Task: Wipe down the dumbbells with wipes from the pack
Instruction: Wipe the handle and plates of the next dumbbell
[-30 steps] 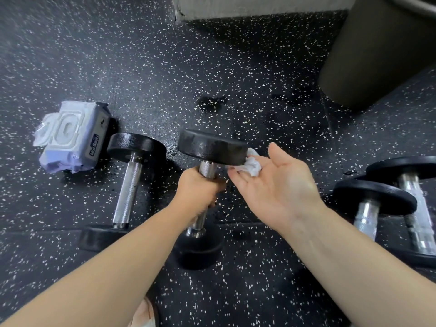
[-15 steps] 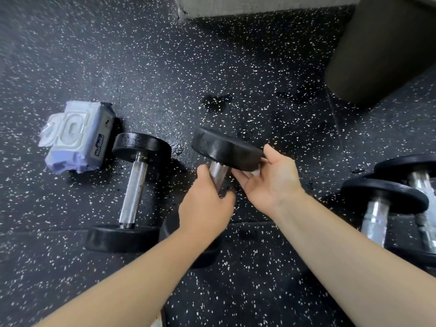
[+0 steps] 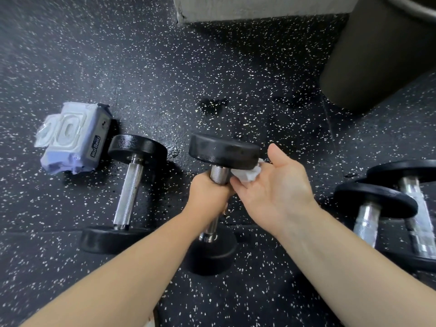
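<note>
A black dumbbell (image 3: 223, 151) with a chrome handle stands tilted in the middle, its lower head on the floor. My left hand (image 3: 207, 193) is closed around its handle just under the upper head. My right hand (image 3: 277, 188), palm up, presses a crumpled white wipe (image 3: 249, 173) against the underside of the upper head with its fingertips. A second dumbbell (image 3: 128, 192) lies flat on the floor to the left. The pale wipes pack (image 3: 73, 138) sits beyond it at the far left, lid flap up.
Two more dumbbells (image 3: 377, 204) lie together at the right edge. A dark round bin (image 3: 382, 57) stands at the back right. A grey concrete block (image 3: 259, 8) runs along the top. The floor is black speckled rubber with wet patches.
My right hand has turned palm up and slid back out from under the upper head, so the wipe shows again. My left hand has shifted its hold on the handle.
</note>
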The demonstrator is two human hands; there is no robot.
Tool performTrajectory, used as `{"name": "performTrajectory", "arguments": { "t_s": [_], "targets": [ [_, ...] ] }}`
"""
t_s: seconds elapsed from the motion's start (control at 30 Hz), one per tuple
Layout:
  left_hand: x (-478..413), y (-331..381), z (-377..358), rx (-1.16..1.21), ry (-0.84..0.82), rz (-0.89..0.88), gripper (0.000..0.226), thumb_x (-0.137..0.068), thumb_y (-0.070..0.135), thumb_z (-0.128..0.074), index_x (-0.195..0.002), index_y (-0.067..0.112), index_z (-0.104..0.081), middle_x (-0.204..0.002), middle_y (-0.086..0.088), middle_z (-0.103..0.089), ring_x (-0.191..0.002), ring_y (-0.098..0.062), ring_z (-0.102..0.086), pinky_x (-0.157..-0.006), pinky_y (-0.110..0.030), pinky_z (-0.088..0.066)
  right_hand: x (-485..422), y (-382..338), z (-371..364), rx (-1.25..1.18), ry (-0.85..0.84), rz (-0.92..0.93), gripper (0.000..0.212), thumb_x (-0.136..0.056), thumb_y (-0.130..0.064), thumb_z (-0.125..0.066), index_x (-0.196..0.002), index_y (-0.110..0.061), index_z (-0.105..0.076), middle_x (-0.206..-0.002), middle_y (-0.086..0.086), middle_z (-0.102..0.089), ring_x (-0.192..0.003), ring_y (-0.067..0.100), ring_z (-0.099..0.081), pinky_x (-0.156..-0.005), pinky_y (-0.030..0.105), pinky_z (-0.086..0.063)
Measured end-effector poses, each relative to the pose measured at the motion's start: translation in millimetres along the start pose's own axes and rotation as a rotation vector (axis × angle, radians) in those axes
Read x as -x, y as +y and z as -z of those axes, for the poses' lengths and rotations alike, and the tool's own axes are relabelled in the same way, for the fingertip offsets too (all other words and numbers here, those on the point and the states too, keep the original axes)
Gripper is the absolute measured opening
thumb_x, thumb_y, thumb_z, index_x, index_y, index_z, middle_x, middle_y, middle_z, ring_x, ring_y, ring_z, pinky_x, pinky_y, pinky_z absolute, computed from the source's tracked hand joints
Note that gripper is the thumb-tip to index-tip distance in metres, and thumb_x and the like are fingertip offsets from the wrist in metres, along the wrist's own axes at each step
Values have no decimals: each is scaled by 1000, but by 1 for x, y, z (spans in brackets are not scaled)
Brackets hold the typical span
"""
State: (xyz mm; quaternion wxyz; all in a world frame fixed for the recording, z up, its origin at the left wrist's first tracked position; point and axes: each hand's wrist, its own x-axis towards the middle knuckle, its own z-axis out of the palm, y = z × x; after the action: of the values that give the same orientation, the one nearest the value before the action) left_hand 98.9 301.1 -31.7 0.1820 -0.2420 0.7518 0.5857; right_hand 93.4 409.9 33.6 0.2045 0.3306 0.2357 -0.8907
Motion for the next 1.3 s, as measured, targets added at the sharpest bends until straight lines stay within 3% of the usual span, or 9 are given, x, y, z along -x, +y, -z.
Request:
{"name": "performTrajectory", "arguments": {
  "t_s": [0.1,0.2,0.43,0.57,0.73,0.97,1.07,1.2,1.3],
  "targets": [
    [-4,-3,2,60,-28,22,29,-77,-6,-60,-57,10,-47,-39,-1,-40,-31,-14,-33,-39,-21,-31,-19,-4,1,-9,67,-47,58,-102,-45,-26,-112,3,-57,-110,21,-69,-104,30,-65,-104,40,-42],
    [-6,-5,3,88,-27,27,27,-76,-5,-62,-59,11,-49,-41,0,-40,-31,-12,-32,-41,-22,-32,-30,-3,-4,-21,79,-54,64,-100,-52,-25,-116,1,-57,-87,16,-70,-83,25,-65,-89,38,-49],
    [-9,-2,5,108,-16,25,34,-75,-5,-63,-50,11,-47,-34,1,-38,-30,-13,-31,-42,-22,-31,8,-10,1,-108,-45,-46,68,-100,-43,-36,-126,19,-45,-116,20,-63,-104,33,-66,-111,42,-37],
    [-9,-4,8,107,-60,40,31,-75,-6,-61,-55,11,-46,-36,2,-38,-31,-12,-31,-42,-22,-31,3,-9,-5,-127,-47,-68,70,-99,-45,-36,-131,17,-42,-151,21,-31,-140,37,-34,-113,43,-34],
    [-10,-9,13,113,-175,30,27,-70,-8,-63,-60,11,-46,-42,1,-39,-35,-14,-32,-47,-27,-30,-32,-3,-5,-17,134,-39,61,-99,-50,-33,-117,3,-59,-106,19,-69,-84,28,-66,-87,36,-52],
    [23,-9,5,-539,126,-232,27,-77,31,-62,-94,24,-42,-75,5,-60,-69,-17,-57,-62,-34,-41,-27,-2,12,-30,158,27,57,-98,-47,-40,-110,4,-62,-108,20,-69,-104,33,-65,-99,40,-50],
    [10,-9,8,-452,196,-221,16,-80,29,-62,-86,23,-49,-73,5,-61,-70,-21,-58,-64,-35,-48,-18,3,13,-55,104,42,59,-100,-43,-36,-122,8,-56,-120,23,-65,-114,33,-61,-104,39,-46],
    [-11,-10,20,-270,116,-148,29,-66,40,-77,-64,17,-59,-58,4,-61,-56,-16,-51,-59,-36,-48,-3,6,13,-33,8,41,47,-100,-40,-33,-117,0,-50,-80,14,-48,-70,19,-49,-103,32,-35],
    [-11,-8,26,-133,24,-133,39,-56,45,-78,-59,10,-61,-53,-1,-57,-53,-14,-44,-53,-38,-42,3,4,15,113,101,51,59,-104,-39,-28,-119,11,-54,-113,15,-66,-106,26,-65,-102,36,-46]
  ]
}}
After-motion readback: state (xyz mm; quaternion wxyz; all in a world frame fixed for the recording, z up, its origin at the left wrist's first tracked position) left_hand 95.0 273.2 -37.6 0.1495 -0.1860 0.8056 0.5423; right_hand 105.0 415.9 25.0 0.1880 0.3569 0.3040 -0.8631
